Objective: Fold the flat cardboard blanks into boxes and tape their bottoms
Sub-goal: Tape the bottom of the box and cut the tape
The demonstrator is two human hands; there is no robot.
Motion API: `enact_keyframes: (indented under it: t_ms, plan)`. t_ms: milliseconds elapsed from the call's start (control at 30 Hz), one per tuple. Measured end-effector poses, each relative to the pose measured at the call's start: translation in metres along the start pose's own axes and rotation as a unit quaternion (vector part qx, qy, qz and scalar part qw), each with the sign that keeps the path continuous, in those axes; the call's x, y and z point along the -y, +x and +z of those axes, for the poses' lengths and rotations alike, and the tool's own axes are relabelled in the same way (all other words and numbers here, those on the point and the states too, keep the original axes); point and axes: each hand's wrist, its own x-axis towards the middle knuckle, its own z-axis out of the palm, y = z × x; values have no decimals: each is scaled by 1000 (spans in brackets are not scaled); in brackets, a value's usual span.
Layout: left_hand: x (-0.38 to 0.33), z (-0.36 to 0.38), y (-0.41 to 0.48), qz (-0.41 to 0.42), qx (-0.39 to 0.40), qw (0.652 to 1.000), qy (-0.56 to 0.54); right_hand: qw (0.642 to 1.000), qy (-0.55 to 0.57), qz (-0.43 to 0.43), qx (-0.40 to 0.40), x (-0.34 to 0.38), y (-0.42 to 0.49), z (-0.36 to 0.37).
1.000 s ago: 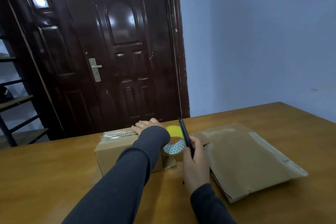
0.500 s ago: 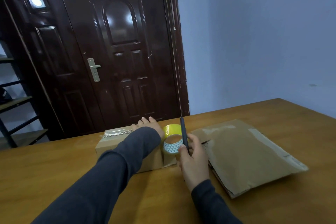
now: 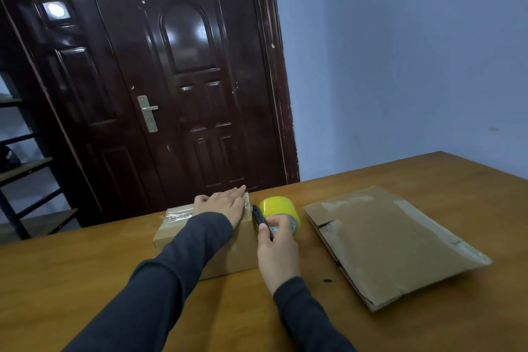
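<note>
Head view: left hand [image 3: 221,204] flat, pressing on the taped cardboard box [image 3: 243,251] mid-table [image 3: 85,280]. Right hand [image 3: 278,248] grips black cutter [image 3: 261,220] beside yellow tape roll [image 3: 275,206]. Box is probably light and hollow and dents easily, so hold it by the edges. Flat blanks [image 3: 394,240] stacked to the right.

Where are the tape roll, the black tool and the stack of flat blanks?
tape roll [image 3: 275,205]: head view, yellow outer band.
black tool [image 3: 258,214]: head view, exposed upper end.
stack of flat blanks [image 3: 394,240]: head view, middle of the top sheet.
</note>
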Motion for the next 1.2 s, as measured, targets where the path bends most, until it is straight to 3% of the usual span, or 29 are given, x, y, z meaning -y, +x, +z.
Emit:
enact_keyframes:
  t_ms: [233, 767, 967, 1200]
  plan:
    - [-1, -1, 0, -3, -1, 1000, -8, 998, -44, -13, -43, 6, 6, 1]
    - [-1, -1, 1, -12, -3, 999, -45, 998, -36, -33, 36, 0, -18, -41]
    - [-1, -2, -1, -13, -2, 998, -54, 990, 108, -27, -87, 12, -8, -58]
    - [-1, -2, -2, -8, -2, 998, -55, 994, 58, 63, -70, 4, 55, -51]
